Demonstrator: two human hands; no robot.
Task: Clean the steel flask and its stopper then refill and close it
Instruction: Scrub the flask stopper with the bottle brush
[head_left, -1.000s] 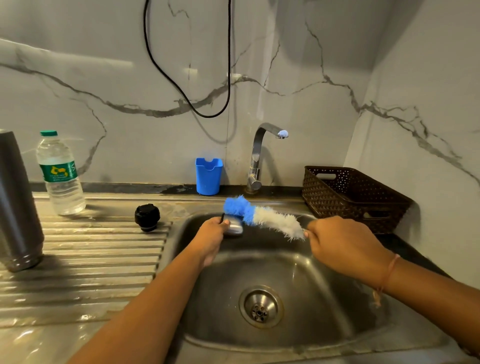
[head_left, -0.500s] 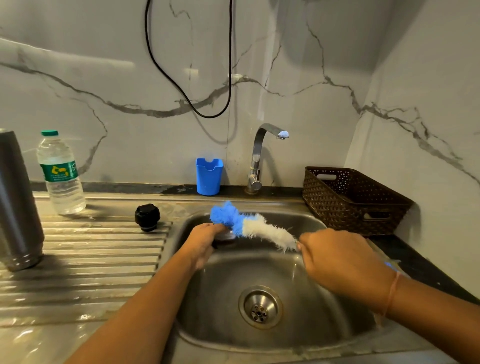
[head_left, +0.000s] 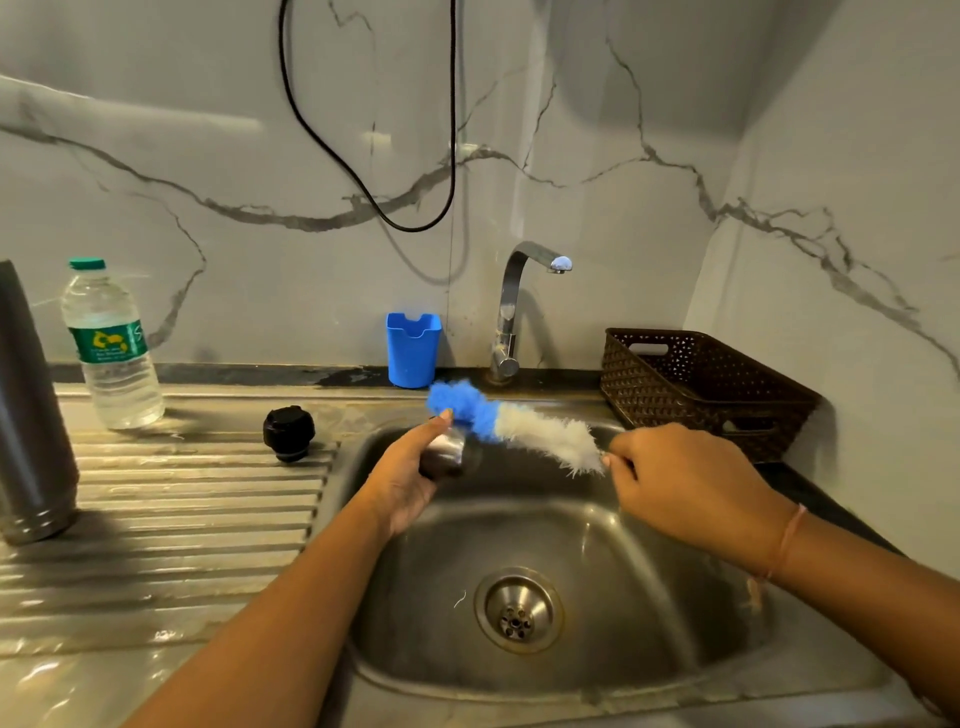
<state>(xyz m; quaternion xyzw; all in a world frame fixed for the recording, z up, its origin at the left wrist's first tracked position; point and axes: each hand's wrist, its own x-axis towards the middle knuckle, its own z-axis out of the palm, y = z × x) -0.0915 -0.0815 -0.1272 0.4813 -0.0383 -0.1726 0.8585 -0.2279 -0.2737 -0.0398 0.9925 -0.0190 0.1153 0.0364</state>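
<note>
We list:
- flask (head_left: 28, 410), upright on the drainboard, far left
- black stopper (head_left: 289, 433), near the sink (head_left: 623, 680)
- left hand (head_left: 410, 478), fingers curled round a steel cap (head_left: 448, 451)
- right hand (head_left: 685, 483), fingers clamped on the brush (head_left: 540, 431), whose blue tip meets the cap
- bottle (head_left: 111, 348), green label, writing unreadable

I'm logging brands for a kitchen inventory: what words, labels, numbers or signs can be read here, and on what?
Water bottle: green label with a yellow logo and white print, too blurred to read.
Steel flask, black stopper, steel lid in the left hand, brush in the right hand, blue cup, basket: no text shows.
Nothing can be quoted.
</note>
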